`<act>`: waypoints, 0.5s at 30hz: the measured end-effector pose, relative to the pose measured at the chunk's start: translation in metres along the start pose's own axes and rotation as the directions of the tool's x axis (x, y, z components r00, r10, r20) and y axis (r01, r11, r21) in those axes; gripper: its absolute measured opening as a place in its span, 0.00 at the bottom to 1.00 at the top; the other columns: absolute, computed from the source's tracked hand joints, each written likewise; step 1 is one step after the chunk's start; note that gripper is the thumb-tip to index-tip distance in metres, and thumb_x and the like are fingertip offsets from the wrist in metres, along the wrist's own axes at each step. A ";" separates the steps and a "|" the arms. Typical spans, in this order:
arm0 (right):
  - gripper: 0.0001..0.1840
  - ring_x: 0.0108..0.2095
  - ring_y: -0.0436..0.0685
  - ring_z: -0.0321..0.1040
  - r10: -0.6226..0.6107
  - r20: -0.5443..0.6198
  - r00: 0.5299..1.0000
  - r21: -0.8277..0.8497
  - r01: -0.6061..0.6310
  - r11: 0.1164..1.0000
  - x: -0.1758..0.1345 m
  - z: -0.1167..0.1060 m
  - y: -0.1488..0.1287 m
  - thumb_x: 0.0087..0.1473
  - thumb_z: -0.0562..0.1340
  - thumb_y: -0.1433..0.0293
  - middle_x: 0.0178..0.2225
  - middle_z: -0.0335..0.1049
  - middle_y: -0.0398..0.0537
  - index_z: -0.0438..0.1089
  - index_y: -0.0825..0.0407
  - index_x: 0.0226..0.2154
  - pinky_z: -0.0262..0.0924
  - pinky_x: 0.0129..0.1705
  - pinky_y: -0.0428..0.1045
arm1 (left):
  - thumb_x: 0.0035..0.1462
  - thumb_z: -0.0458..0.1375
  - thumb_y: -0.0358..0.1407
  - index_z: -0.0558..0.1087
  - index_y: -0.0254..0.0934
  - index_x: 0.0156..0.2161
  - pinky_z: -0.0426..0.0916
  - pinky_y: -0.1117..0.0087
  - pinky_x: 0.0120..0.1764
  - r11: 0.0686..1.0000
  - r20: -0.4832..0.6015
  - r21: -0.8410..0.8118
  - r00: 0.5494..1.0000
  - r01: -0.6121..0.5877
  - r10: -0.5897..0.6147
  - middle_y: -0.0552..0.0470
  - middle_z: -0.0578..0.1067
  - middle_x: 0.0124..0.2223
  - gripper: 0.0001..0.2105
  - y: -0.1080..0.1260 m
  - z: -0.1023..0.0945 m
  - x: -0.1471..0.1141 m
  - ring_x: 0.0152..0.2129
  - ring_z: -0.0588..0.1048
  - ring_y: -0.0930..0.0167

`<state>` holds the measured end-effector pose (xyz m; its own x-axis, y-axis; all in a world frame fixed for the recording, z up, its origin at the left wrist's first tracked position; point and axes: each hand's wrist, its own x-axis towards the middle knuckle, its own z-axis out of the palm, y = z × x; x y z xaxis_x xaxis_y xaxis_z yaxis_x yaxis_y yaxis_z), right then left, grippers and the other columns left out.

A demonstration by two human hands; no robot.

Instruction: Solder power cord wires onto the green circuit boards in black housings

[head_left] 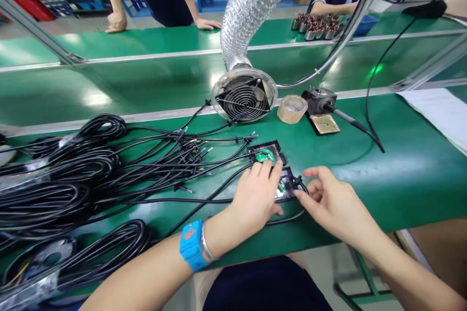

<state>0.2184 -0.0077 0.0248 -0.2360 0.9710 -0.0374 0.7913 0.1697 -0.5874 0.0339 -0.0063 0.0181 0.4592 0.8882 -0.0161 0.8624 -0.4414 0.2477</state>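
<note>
My left hand (257, 192) lies over a small black plastic case (290, 180), its fingers bent down onto it. Part of a green circuit board (281, 188) shows inside; the rest is under my fingers. At the right edge of this case, a black cable with a grommet (298, 181) bends round. My right hand (330, 199) is beside that bend, thumb and forefinger apart, thumb tip at the cable. Just behind sits a second open black case (279, 149) with a round green board (265, 155) and a cable entering from the left.
Bundled black cables (54, 194) with bare wire ends cover the left bench. Behind the cases stand a fan with a duct (245, 99), a tape roll (292, 108) and a soldering iron in its stand (324, 104). White paper (438, 112) lies right; people stand across the bench.
</note>
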 end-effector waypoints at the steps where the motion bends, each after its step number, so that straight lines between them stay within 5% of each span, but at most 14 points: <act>1: 0.14 0.19 0.50 0.66 -0.007 0.012 1.000 -0.025 0.007 1.000 -0.001 0.000 0.001 0.52 0.57 0.62 0.20 0.67 0.38 0.60 0.53 0.40 0.59 0.23 0.45 | 0.43 0.68 0.45 0.58 0.30 0.60 0.67 0.58 0.47 1.000 0.001 0.000 1.000 0.002 -0.002 0.41 0.66 0.55 0.42 -0.003 0.000 -0.002 0.47 0.64 0.58; 5: 0.08 0.23 0.51 0.69 -0.094 0.057 0.994 -0.082 0.098 0.992 -0.005 0.003 -0.002 0.56 0.55 0.66 0.23 0.71 0.41 0.68 0.51 0.35 0.60 0.26 0.46 | 0.43 0.64 0.35 0.62 0.34 0.57 0.66 0.57 0.46 1.000 0.078 -0.020 0.997 -0.011 0.012 0.45 0.67 0.54 0.34 -0.019 -0.010 -0.018 0.46 0.65 0.59; 9: 0.10 0.31 0.50 0.72 -0.247 0.085 0.965 0.030 0.245 0.969 -0.005 0.013 -0.007 0.59 0.54 0.71 0.33 0.75 0.42 0.70 0.50 0.36 0.64 0.34 0.44 | 0.45 0.60 0.28 0.58 0.37 0.60 0.65 0.59 0.48 0.999 0.121 -0.026 0.993 0.019 -0.016 0.49 0.61 0.61 0.35 -0.028 -0.014 -0.038 0.49 0.65 0.61; 15: 0.08 0.31 0.48 0.72 -0.314 0.064 0.947 0.131 0.304 0.944 -0.004 0.035 0.001 0.59 0.55 0.72 0.33 0.75 0.44 0.70 0.52 0.37 0.65 0.34 0.42 | 0.54 0.58 0.37 0.59 0.34 0.59 0.65 0.56 0.48 0.999 0.080 -0.021 0.996 -0.029 0.031 0.44 0.60 0.61 0.29 -0.028 -0.006 -0.048 0.48 0.67 0.59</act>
<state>0.2000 -0.0179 -0.0042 -0.5081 0.8558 0.0972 0.6009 0.4331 -0.6718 -0.0133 -0.0358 0.0180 0.5013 0.8610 -0.0858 0.8440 -0.4646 0.2680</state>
